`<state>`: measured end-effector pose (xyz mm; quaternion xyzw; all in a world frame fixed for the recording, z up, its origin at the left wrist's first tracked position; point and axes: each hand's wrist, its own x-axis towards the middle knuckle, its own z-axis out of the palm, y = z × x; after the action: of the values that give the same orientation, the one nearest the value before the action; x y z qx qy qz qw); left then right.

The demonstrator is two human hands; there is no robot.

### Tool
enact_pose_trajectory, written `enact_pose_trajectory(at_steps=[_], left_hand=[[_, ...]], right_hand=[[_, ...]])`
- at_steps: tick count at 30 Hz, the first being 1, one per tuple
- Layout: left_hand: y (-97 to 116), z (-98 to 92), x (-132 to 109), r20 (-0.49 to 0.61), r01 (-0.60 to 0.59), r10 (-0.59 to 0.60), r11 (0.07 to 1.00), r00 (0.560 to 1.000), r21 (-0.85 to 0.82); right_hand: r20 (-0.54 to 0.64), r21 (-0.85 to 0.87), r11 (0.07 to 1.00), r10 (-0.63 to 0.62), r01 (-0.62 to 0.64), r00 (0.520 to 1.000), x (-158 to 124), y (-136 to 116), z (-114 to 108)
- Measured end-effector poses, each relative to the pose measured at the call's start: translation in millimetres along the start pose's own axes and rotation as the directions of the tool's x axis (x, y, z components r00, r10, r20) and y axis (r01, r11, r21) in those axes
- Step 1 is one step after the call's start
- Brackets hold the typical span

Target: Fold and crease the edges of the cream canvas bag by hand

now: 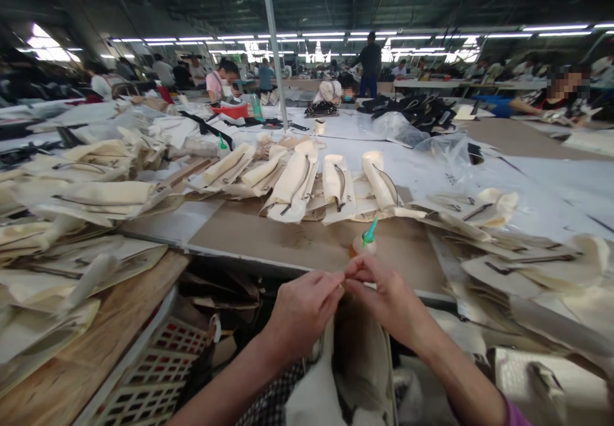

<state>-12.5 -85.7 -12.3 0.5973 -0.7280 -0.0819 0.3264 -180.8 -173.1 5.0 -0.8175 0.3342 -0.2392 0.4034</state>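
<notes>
My left hand (307, 304) and my right hand (384, 298) meet at the fingertips above my lap, near the table's front edge. Both are pinched closed, and whatever lies between the fingertips is too small or hidden to make out. Directly below them a cream fabric bag piece (314, 387) stands in my lap, its dark hollow inside facing up. Just beyond my right fingers is a small glue bottle (368, 242) with a green nozzle and amber contents.
Several cream bag pieces (293, 186) with dark zips lie in a row on the table. More stacks lie left (91, 196) and right (527, 263). A plastic basket (153, 362) stands low on the left. A pole (274, 48) rises behind; people work beyond.
</notes>
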Motion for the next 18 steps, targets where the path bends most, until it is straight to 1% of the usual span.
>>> enact_pose_trajectory(at_steps=[2,4,5,7,8,10,12,13,15,16,18], left_hand=[[-5,4.2,9,0.009,0.060,-0.060,0.998,0.998,0.006],[-10,6.8,21,0.015,0.117,-0.116,0.993,0.993,-0.020],[-12,7.5,27,0.020,0.134,-0.133,0.990,0.991,-0.040],[-16,8.3,38,0.042,0.140,-0.137,0.987,0.990,-0.078],[-18,8.7,42,0.066,0.140,-0.134,0.985,0.989,-0.100],[-21,9.9,49,0.151,0.140,-0.117,0.979,0.982,-0.149],[-22,10.7,52,0.246,0.153,-0.107,0.972,0.963,-0.177],[-22,10.8,53,0.281,0.163,-0.108,0.970,0.954,-0.178],[-20,9.8,54,0.307,0.182,-0.128,0.971,0.943,-0.154],[-19,8.8,54,0.302,0.190,-0.143,0.973,0.943,-0.134],[-16,5.8,53,0.277,0.203,-0.172,0.976,0.945,-0.085]], right_hand=[[0.012,-0.015,1.000,0.012,-0.012,1.000,-8,2,-6],[-0.029,-0.098,0.994,0.037,-0.039,0.999,-27,4,-5],[-0.064,-0.150,0.987,0.051,-0.060,0.997,-41,5,-1],[-0.141,-0.224,0.969,0.071,-0.102,0.988,-72,9,14],[-0.215,-0.234,0.962,0.089,-0.139,0.973,-88,11,24],[-0.331,-0.260,0.948,0.093,-0.185,0.939,-117,16,46],[-0.385,-0.280,0.938,0.087,-0.206,0.919,-136,21,65],[-0.395,-0.288,0.936,0.079,-0.205,0.915,-142,24,72],[-0.395,-0.293,0.941,0.044,-0.171,0.918,-147,29,78],[-0.393,-0.293,0.947,0.007,-0.132,0.920,-147,32,77],[-0.386,-0.286,0.958,-0.087,-0.030,0.919,-144,38,69]])
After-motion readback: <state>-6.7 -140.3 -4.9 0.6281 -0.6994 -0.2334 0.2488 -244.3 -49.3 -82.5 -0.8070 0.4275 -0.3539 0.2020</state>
